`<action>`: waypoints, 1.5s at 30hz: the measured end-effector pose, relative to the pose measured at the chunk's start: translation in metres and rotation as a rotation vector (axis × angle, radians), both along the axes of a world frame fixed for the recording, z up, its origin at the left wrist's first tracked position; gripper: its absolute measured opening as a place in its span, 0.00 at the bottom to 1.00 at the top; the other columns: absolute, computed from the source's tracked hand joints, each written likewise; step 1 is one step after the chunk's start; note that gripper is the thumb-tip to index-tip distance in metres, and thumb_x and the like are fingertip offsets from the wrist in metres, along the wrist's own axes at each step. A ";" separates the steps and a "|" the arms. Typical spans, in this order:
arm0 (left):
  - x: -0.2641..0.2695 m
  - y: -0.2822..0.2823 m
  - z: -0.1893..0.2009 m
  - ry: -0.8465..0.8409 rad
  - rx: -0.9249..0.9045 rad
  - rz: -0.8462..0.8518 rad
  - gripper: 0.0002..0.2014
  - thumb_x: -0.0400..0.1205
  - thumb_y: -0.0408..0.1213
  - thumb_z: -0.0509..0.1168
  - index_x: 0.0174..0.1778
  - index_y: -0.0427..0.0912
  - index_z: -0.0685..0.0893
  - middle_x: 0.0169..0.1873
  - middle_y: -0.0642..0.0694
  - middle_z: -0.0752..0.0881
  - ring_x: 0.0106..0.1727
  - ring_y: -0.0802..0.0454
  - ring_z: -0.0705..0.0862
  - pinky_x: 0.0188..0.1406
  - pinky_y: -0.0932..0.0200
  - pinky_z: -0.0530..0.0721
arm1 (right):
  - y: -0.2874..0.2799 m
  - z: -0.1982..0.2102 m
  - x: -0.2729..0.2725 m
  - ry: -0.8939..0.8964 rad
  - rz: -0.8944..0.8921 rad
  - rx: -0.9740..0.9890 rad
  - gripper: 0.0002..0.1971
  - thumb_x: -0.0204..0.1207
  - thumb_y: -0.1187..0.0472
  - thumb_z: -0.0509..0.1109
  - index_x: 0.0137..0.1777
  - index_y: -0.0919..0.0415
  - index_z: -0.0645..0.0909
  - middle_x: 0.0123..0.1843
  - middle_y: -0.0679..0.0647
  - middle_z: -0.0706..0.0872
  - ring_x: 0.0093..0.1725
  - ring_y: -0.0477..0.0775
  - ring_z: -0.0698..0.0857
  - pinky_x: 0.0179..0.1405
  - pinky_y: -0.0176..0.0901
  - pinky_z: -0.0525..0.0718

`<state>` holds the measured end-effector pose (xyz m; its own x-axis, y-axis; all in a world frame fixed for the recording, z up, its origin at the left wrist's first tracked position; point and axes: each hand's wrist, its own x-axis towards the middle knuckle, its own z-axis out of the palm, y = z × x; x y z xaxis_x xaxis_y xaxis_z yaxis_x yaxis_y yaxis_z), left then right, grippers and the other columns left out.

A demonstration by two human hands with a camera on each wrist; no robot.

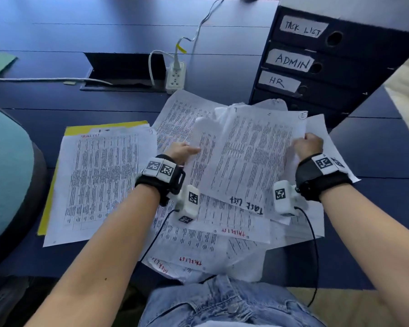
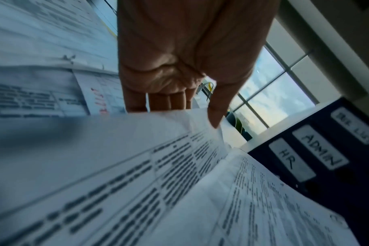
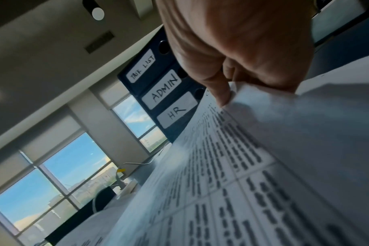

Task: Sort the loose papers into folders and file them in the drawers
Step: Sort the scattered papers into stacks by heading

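Sorting step: both hands, left hand (image 1: pixel 183 151) and right hand (image 1: pixel 308 144), pinch a "Task List" sheet (image 1: pixel 250 159) mid-frame; next, probably onto the yellow folder (image 1: pixel 85 129) at left.

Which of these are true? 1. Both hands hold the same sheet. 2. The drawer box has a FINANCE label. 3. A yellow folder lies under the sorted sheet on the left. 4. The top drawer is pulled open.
1. True: the left hand and right hand hold one task-list sheet.
2. False: the drawer box reads TASK LIST, ADMIN, HR.
3. True: yellow folder.
4. False: all drawers look closed.
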<state>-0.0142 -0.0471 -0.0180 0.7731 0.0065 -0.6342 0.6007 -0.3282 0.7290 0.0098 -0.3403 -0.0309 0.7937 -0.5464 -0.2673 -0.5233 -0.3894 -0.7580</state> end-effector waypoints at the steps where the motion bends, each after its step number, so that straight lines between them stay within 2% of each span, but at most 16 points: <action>1: 0.000 -0.002 -0.008 -0.017 0.061 -0.022 0.12 0.82 0.32 0.62 0.31 0.43 0.75 0.29 0.43 0.76 0.26 0.53 0.79 0.23 0.68 0.75 | -0.006 -0.005 0.000 0.010 -0.015 0.012 0.05 0.72 0.72 0.59 0.39 0.65 0.76 0.40 0.56 0.71 0.41 0.52 0.70 0.37 0.42 0.67; 4: 0.005 -0.012 -0.025 -0.115 0.150 -0.002 0.09 0.80 0.29 0.61 0.35 0.38 0.83 0.36 0.39 0.81 0.40 0.48 0.79 0.40 0.58 0.74 | -0.015 -0.018 0.002 0.043 -0.027 0.081 0.09 0.73 0.71 0.60 0.46 0.73 0.81 0.42 0.56 0.77 0.44 0.54 0.76 0.41 0.41 0.71; 8: 0.018 -0.030 -0.020 -0.191 0.202 0.080 0.09 0.77 0.33 0.60 0.47 0.38 0.84 0.46 0.38 0.85 0.48 0.42 0.83 0.52 0.52 0.81 | -0.008 -0.024 0.002 0.060 0.004 0.218 0.14 0.76 0.67 0.64 0.60 0.69 0.77 0.55 0.60 0.81 0.54 0.55 0.79 0.53 0.44 0.77; 10: 0.024 -0.040 -0.013 -0.181 0.191 0.038 0.12 0.82 0.33 0.57 0.58 0.39 0.82 0.50 0.42 0.82 0.52 0.45 0.81 0.56 0.54 0.78 | -0.005 -0.033 0.005 0.115 -0.008 0.267 0.24 0.72 0.59 0.69 0.65 0.69 0.72 0.63 0.62 0.79 0.61 0.61 0.80 0.63 0.53 0.79; 12: 0.029 -0.051 -0.011 -0.101 0.235 -0.067 0.19 0.84 0.42 0.56 0.69 0.39 0.74 0.64 0.39 0.77 0.63 0.42 0.77 0.67 0.49 0.75 | -0.001 -0.037 0.003 0.164 0.017 0.267 0.33 0.67 0.55 0.71 0.69 0.72 0.68 0.63 0.60 0.78 0.63 0.63 0.79 0.61 0.52 0.79; 14: 0.029 -0.060 -0.009 -0.029 0.374 -0.205 0.27 0.84 0.51 0.55 0.76 0.42 0.63 0.72 0.36 0.65 0.72 0.36 0.68 0.72 0.39 0.69 | 0.012 -0.031 -0.005 0.212 0.070 0.273 0.30 0.68 0.60 0.71 0.66 0.77 0.68 0.56 0.57 0.76 0.58 0.57 0.79 0.56 0.48 0.78; 16: 0.030 -0.062 -0.012 -0.026 0.358 -0.210 0.32 0.82 0.54 0.59 0.78 0.42 0.59 0.72 0.36 0.63 0.72 0.36 0.68 0.71 0.38 0.71 | 0.022 -0.022 -0.013 0.209 0.153 0.297 0.20 0.72 0.70 0.70 0.63 0.75 0.72 0.57 0.60 0.80 0.57 0.60 0.81 0.61 0.54 0.80; 19: 0.026 -0.053 -0.012 -0.075 0.151 -0.058 0.45 0.74 0.59 0.67 0.78 0.38 0.55 0.75 0.36 0.64 0.73 0.37 0.69 0.72 0.37 0.71 | 0.032 0.006 -0.023 0.017 0.273 0.245 0.16 0.73 0.78 0.65 0.62 0.71 0.78 0.59 0.67 0.83 0.60 0.65 0.83 0.63 0.59 0.80; 22: 0.015 -0.038 0.006 -0.242 -0.057 0.183 0.55 0.60 0.65 0.72 0.77 0.36 0.62 0.71 0.38 0.74 0.70 0.41 0.75 0.71 0.40 0.73 | 0.037 0.045 -0.033 -0.192 0.448 0.269 0.15 0.76 0.76 0.64 0.58 0.60 0.79 0.57 0.57 0.85 0.57 0.56 0.84 0.59 0.48 0.83; 25: 0.009 -0.026 0.040 -0.488 -0.308 0.283 0.39 0.66 0.54 0.76 0.69 0.38 0.75 0.62 0.45 0.83 0.63 0.49 0.82 0.71 0.46 0.76 | 0.043 0.090 -0.041 -0.417 0.480 0.365 0.12 0.78 0.73 0.65 0.54 0.55 0.78 0.51 0.47 0.85 0.50 0.40 0.85 0.49 0.31 0.81; 30: 0.009 -0.029 0.093 -0.775 -0.447 0.280 0.11 0.72 0.37 0.73 0.48 0.43 0.83 0.42 0.52 0.90 0.48 0.53 0.87 0.60 0.51 0.84 | 0.061 0.132 -0.042 -0.880 0.346 0.464 0.10 0.81 0.67 0.63 0.61 0.62 0.71 0.54 0.54 0.80 0.53 0.41 0.82 0.56 0.39 0.80; 34: 0.000 -0.030 0.105 -0.836 -0.437 0.310 0.16 0.73 0.40 0.74 0.52 0.40 0.79 0.43 0.50 0.86 0.47 0.61 0.86 0.57 0.63 0.83 | 0.075 0.130 -0.045 -0.964 0.293 0.420 0.08 0.81 0.68 0.62 0.58 0.67 0.69 0.50 0.49 0.77 0.48 0.36 0.79 0.52 0.36 0.79; 36: -0.006 -0.025 0.095 -0.821 -0.487 0.324 0.30 0.66 0.46 0.76 0.60 0.36 0.76 0.49 0.48 0.87 0.52 0.58 0.87 0.60 0.58 0.82 | 0.078 0.120 -0.052 -0.907 0.253 0.448 0.10 0.79 0.66 0.67 0.55 0.65 0.69 0.50 0.48 0.79 0.48 0.36 0.81 0.50 0.34 0.80; 38: -0.011 -0.021 0.085 -0.795 -0.466 0.352 0.38 0.56 0.55 0.80 0.56 0.40 0.74 0.49 0.48 0.86 0.50 0.58 0.87 0.59 0.56 0.83 | 0.080 0.110 -0.059 -0.851 0.239 0.463 0.13 0.75 0.64 0.72 0.53 0.59 0.69 0.52 0.48 0.82 0.52 0.40 0.83 0.54 0.36 0.81; 42: -0.014 -0.019 0.065 -0.683 -0.340 0.286 0.29 0.70 0.38 0.77 0.62 0.37 0.71 0.51 0.49 0.85 0.50 0.59 0.86 0.55 0.59 0.85 | 0.084 0.096 -0.063 -0.763 0.270 0.376 0.10 0.78 0.66 0.68 0.55 0.64 0.70 0.55 0.58 0.82 0.51 0.41 0.80 0.55 0.32 0.78; 45: -0.015 -0.022 0.054 -0.614 -0.084 0.246 0.17 0.80 0.31 0.66 0.64 0.34 0.74 0.56 0.44 0.84 0.56 0.49 0.83 0.64 0.48 0.80 | 0.087 0.098 -0.059 -0.750 0.274 0.274 0.09 0.79 0.68 0.62 0.54 0.72 0.67 0.49 0.59 0.79 0.43 0.35 0.77 0.47 0.28 0.77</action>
<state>-0.0294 -0.0686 0.0358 0.9765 0.1982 -0.0850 0.1181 -0.1615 0.9798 -0.0490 -0.2529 0.0667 0.9088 -0.3016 0.2882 0.2423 -0.1809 -0.9532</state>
